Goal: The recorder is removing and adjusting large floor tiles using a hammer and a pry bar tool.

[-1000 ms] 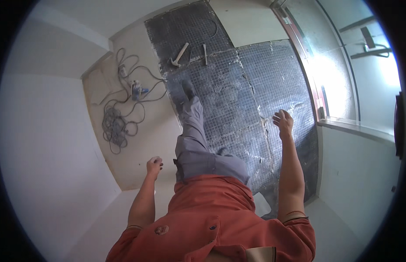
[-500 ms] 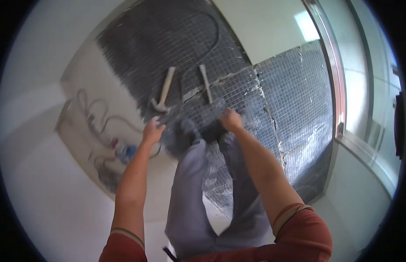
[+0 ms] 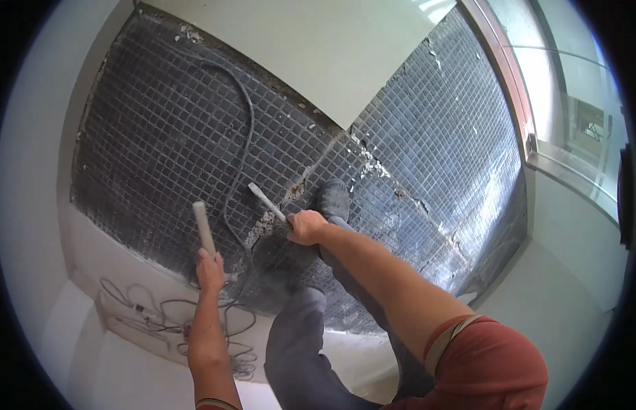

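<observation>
Since half a second ago, the left hand has come onto the hammer and the right hand onto the chisel, both of which were then untouched on the floor. With the cream tile as the mark, the chisel lies on the person's side of its near corner and a little to the left, its pale flat end pointing away from the person; the right hand is closed around the opposite end. Farther left of that corner and closer to the person is the hammer, gripped by the left hand low on its handle, just beside the partly hidden head; whether it is lifted clear of the floor, I cannot tell. A dark cable curves from the cream tile's left side down between the two tools. Just on the person's side of the tile's corner stands a dark shoe, near the right hand. Black gridded floor spreads to both sides of the tile, with a crumbling crack running from near its corner toward the right. Well to the tile's left, nearest the person, lie looped cords, partly behind the left forearm.
</observation>
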A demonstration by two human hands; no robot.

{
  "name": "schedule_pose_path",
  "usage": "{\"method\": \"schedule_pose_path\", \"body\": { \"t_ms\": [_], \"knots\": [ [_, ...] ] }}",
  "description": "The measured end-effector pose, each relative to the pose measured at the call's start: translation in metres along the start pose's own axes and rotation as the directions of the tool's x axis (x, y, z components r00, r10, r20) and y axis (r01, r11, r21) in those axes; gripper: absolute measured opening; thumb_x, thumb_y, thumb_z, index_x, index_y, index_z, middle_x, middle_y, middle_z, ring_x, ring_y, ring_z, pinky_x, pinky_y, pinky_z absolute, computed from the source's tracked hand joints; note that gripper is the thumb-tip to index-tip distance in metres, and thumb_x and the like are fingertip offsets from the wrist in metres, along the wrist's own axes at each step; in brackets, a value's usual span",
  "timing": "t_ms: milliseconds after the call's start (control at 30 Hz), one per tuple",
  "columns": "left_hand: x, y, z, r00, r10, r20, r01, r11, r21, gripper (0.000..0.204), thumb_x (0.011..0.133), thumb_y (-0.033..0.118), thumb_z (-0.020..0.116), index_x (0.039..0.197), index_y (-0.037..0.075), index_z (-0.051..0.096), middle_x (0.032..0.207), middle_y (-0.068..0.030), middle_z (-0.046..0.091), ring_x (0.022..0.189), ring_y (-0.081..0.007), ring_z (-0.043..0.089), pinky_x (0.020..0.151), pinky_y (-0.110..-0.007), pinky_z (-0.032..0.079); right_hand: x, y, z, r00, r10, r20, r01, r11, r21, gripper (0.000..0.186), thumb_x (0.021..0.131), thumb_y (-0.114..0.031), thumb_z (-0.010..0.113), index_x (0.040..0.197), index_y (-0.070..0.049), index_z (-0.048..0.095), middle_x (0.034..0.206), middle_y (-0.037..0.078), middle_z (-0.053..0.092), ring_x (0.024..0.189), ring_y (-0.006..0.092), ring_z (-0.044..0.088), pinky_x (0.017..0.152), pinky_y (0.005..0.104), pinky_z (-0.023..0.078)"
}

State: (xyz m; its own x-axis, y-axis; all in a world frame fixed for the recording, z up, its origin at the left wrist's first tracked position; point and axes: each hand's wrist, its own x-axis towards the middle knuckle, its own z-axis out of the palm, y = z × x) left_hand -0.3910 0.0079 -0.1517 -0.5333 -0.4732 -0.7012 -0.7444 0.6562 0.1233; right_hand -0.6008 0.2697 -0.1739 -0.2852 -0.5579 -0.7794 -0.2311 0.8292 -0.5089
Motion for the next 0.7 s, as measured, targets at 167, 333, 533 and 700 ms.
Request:
{"method": "schedule_pose_path", "body": {
  "t_ms": [167, 333, 533, 700],
  "knots": [
    [-0.015, 0.107, -0.092, 0.981, 0.079, 0.176, -0.078, 0.997, -0.013, 0.035, 0.087, 0.027, 0.054, 0.106, 0.0, 0.042, 0.095, -0.0309, 0.058, 0.091, -0.0466, 0.056, 0.077, -0.05, 0.045, -0.064, 0.016, -0.051, 0.993, 0.114, 0.019, -0.115, 0.971, 0.211, 0.034, 0.079, -0.031, 0.053, 0.09, -0.001, 0.062, 0.087, 0.025, 0.063, 0.089, 0.0414, 0.06, 0.078, 0.0481, 0.048],
    [0.009, 0.201, -0.14, 0.868, 0.315, 0.384, -0.397, 0.904, 0.156, 0.028, 0.086, 0.022, 0.051, 0.104, 0.002, 0.047, 0.096, -0.023, 0.061, 0.09, -0.0416, 0.061, 0.077, -0.048, 0.048, -0.122, 0.031, -0.115, 0.924, 0.38, 0.034, -0.366, 0.858, 0.362, 0.041, 0.084, -0.036, 0.05, 0.097, 0.001, 0.061, 0.093, 0.026, 0.063, 0.094, 0.0416, 0.06, 0.083, 0.0479, 0.047],
    [0.074, 0.276, -0.137, 0.482, 0.622, 0.617, -0.876, 0.318, 0.364, 0.016, 0.085, 0.017, 0.049, 0.098, 0.009, 0.055, 0.092, -0.0121, 0.062, 0.085, -0.0303, 0.063, 0.071, -0.043, 0.046, -0.141, 0.04, -0.134, 0.817, 0.572, -0.07, -0.476, 0.739, 0.476, 0.043, 0.084, -0.04, 0.053, 0.098, 0.0, 0.061, 0.099, 0.026, 0.062, 0.096, 0.0405, 0.059, 0.083, 0.0485, 0.047],
    [0.138, 0.329, -0.1, 0.266, 0.793, 0.548, -0.932, 0.068, 0.355, 0.016, 0.084, 0.019, 0.05, 0.098, 0.018, 0.059, 0.088, -0.0075, 0.059, 0.09, -0.0249, 0.057, 0.078, -0.041, 0.04, -0.142, 0.04, -0.135, 0.75, 0.647, -0.138, -0.487, 0.681, 0.547, 0.042, 0.083, -0.042, 0.055, 0.095, -0.002, 0.061, 0.093, 0.025, 0.063, 0.091, 0.0423, 0.059, 0.08, 0.0498, 0.046]
  ]
}}
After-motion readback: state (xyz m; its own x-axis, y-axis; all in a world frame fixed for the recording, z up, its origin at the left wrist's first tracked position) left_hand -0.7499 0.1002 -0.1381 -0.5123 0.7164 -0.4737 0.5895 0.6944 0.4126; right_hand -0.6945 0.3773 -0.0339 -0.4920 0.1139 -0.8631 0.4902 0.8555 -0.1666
